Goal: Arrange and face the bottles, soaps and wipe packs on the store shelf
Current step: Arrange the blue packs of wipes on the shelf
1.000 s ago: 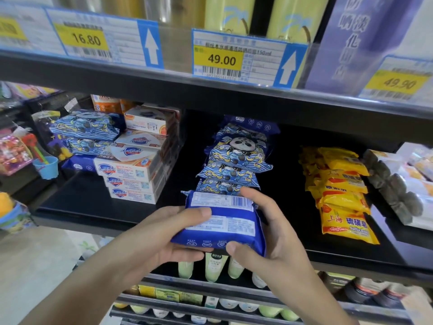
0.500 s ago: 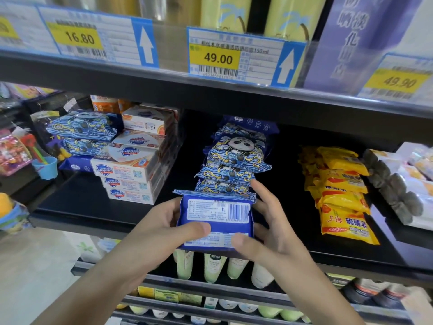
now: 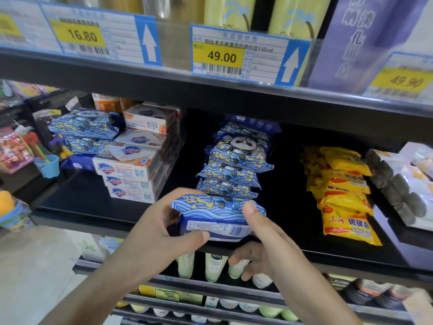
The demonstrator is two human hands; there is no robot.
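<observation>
Head view: your left hand [image 3: 161, 233] grips a blue wipe pack [image 3: 219, 215], thumb curled under its near edge, fingers over its left end. Your right hand [image 3: 262, 249] pinches its right end with thumb on top. The pack sits at the black shelf's [image 3: 77, 207] near edge, touching the row of packs [image 3: 236, 160] behind.

Wipe pack [image 3: 218, 214]: glossy plastic film, crinkled. Shelf [image 3: 93, 207]: smooth black, slight sheen. Soap boxes [image 3: 131, 170]: printed cardboard. Price tags [image 3: 220, 57]: paper behind clear plastic.
</observation>
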